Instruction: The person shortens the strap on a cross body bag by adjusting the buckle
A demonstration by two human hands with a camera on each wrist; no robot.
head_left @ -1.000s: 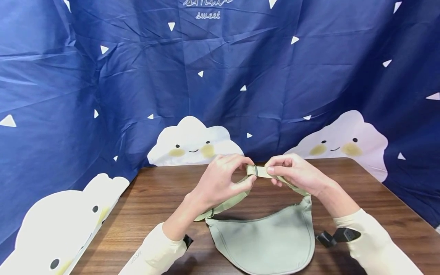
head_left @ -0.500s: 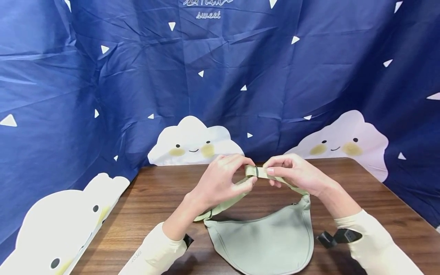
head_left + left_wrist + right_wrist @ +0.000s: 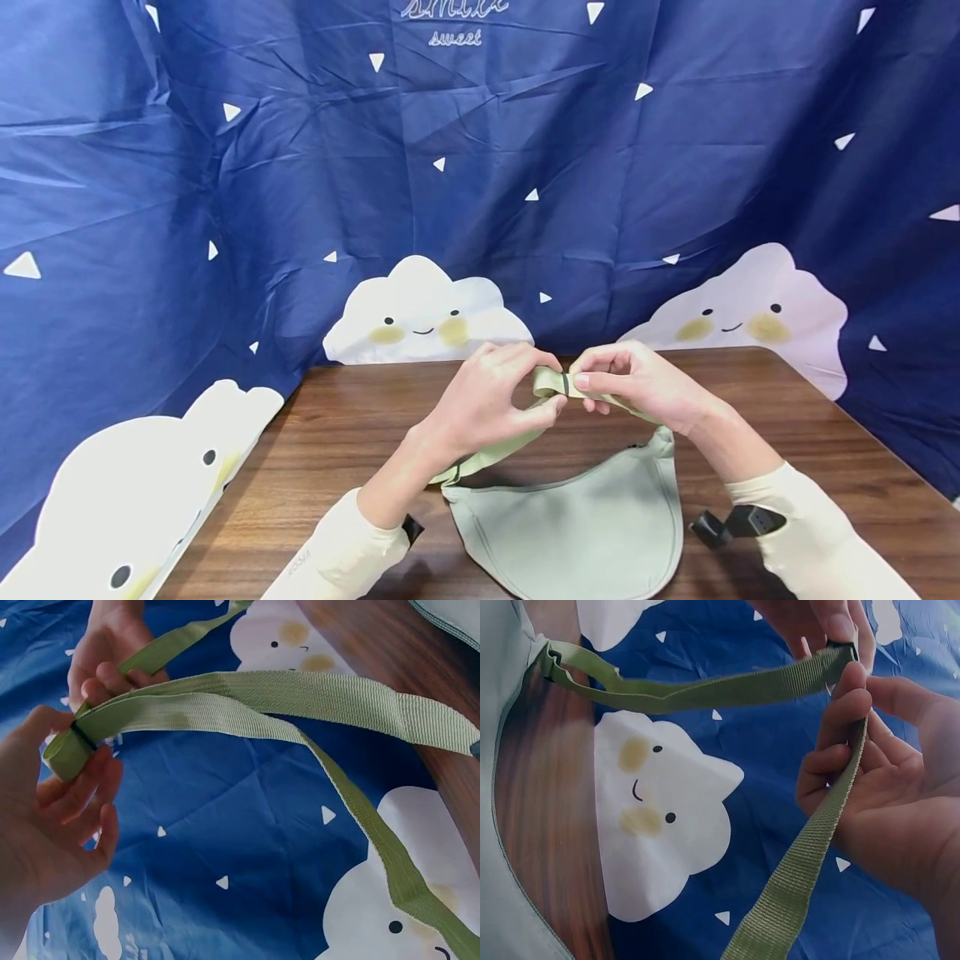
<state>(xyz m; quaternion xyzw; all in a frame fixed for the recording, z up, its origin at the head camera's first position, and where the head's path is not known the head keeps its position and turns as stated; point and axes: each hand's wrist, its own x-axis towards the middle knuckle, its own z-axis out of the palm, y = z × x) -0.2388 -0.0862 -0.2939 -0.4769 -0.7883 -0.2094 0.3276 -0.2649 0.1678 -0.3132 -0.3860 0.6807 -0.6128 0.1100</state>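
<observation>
A pale green crescent-shaped shoulder bag [image 3: 573,533] lies near the table's front, its light green webbing strap [image 3: 322,694] lifted above it. My left hand [image 3: 491,400] pinches the strap's dark slider buckle [image 3: 566,384] between thumb and fingertips. At that buckle the webbing bends into a small loop [image 3: 66,756], on the left hand's side. Just right of it, my right hand [image 3: 648,387] pinches the strap between thumb and fingers, close to the left fingertips. In the right wrist view, the strap hangs down past the right hand's curled fingers [image 3: 832,761].
The brown wooden table [image 3: 360,417] stretches under the bag and both arms. Behind it hangs a blue cloth [image 3: 480,192] with white clouds and triangles. A black wrist device [image 3: 750,518] sits on the right sleeve.
My right fingers have come slightly left, nearer the buckle. The webbing loop at the buckle looks a little fuller, and the bag has shifted slightly left.
</observation>
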